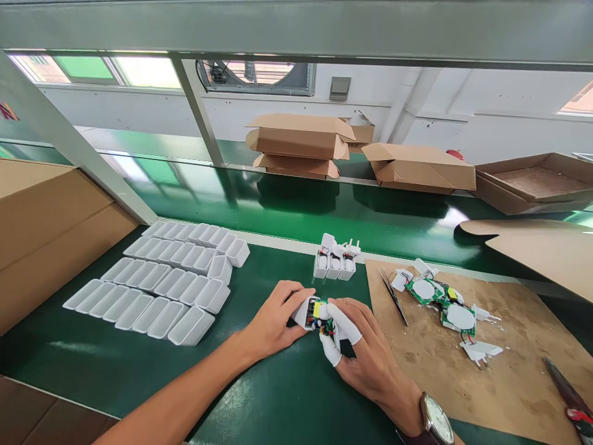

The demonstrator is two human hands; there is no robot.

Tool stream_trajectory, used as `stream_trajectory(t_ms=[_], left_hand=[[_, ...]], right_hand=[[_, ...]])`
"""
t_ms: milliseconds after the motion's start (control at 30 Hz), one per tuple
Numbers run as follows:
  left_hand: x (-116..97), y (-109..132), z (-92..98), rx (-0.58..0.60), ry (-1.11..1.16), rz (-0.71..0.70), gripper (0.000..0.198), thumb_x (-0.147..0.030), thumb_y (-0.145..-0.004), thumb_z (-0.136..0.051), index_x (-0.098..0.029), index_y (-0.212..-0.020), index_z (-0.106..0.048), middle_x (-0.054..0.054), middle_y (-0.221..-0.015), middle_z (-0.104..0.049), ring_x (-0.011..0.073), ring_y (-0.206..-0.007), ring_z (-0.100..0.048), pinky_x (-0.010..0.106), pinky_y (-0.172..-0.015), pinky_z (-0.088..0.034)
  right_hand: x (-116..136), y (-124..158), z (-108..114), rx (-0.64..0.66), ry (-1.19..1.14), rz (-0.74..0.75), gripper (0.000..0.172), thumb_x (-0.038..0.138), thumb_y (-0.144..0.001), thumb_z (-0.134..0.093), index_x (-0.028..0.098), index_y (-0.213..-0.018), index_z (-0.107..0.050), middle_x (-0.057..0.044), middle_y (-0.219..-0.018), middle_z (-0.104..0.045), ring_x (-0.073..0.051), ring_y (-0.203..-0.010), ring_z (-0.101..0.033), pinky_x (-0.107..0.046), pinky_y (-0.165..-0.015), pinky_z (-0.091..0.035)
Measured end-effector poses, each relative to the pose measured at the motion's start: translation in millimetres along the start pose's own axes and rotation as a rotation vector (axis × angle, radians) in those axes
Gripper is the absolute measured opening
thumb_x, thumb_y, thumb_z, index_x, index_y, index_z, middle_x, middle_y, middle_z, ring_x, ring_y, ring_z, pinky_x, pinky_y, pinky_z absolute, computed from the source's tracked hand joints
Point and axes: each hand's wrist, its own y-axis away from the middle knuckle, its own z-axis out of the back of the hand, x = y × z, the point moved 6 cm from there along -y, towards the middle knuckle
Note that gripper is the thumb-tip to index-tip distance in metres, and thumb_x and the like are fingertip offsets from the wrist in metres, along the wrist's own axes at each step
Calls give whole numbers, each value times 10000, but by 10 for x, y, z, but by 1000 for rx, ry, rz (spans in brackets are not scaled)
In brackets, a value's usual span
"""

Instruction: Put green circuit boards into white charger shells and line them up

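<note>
My left hand (282, 315) grips a white plastic housing (302, 313), its open end facing right. Between both hands is a circuit board (317, 312) with a yellow component, partly inside or right at the mouth of that housing; how deep it sits I cannot tell. White finger cots cover the thumb and a finger of my right hand (359, 343), which pinches the board's right end. Beyond the hands stand three white housings (333, 266) with wired plug parts on top. To the left lie rows of empty white housings (157, 281).
On the brown board (417, 377) at right lie tweezers (393, 296), several green circuit boards (458, 316) with wired plug pieces, and red-handled scissors (574, 402). Cardboard boxes (301, 136) line the back shelf. A large carton (60, 235) stands at left.
</note>
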Motion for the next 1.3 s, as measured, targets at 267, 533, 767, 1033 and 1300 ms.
stream_trajectory(t_ms=[267, 533, 767, 1033, 1300], left_hand=[[5, -5, -15, -28, 0, -15, 609, -256, -921, -712, -247, -1473, -454, 117, -1213, -618, 268, -1101, -599, 433, -946, -537], [4, 79, -158, 227, 398, 102, 664, -216, -929, -690, -298, -1533, -428, 108, -1380, -657, 268, -1233, -617, 481, -1052, -536], [181, 115, -189, 105, 764, 428, 624, -318, -902, -744, -279, -1474, -498, 118, -1421, -652, 268, -1281, -652, 498, -1109, -532], [169, 143, -150, 61, 742, 458, 797, -387, -925, -725, -279, -1589, -298, 142, -1508, -576, 282, -1412, -541, 508, -1200, -427], [92, 129, -118, -30, 459, 315, 678, -292, -892, -753, -333, -1487, -429, 64, -1286, -706, 218, -1120, -705, 376, -973, -588]], right_hand=[[33, -3, -12, -12, 26, 4, 733, 61, -932, -585, 245, -1595, -335, -136, -1297, -659, -306, -1204, -607, -506, -980, -596], [-62, -20, 29, 57, -290, -113, 438, 219, -1029, -497, 256, -1466, -502, -143, -1321, -627, -258, -1178, -648, -444, -954, -618], [-135, 26, -191, 126, -235, -81, 515, 93, -974, -536, 308, -1442, -545, -109, -1389, -634, -241, -1244, -660, -395, -1018, -605], [-194, 127, -138, 77, -127, -121, 570, 13, -926, -492, 275, -1431, -537, -107, -1306, -688, -231, -1148, -715, -347, -953, -632], [-242, 119, -249, 67, -215, -99, 411, 19, -905, -518, 244, -1226, -644, -121, -1201, -708, -238, -1065, -721, -362, -849, -655]])
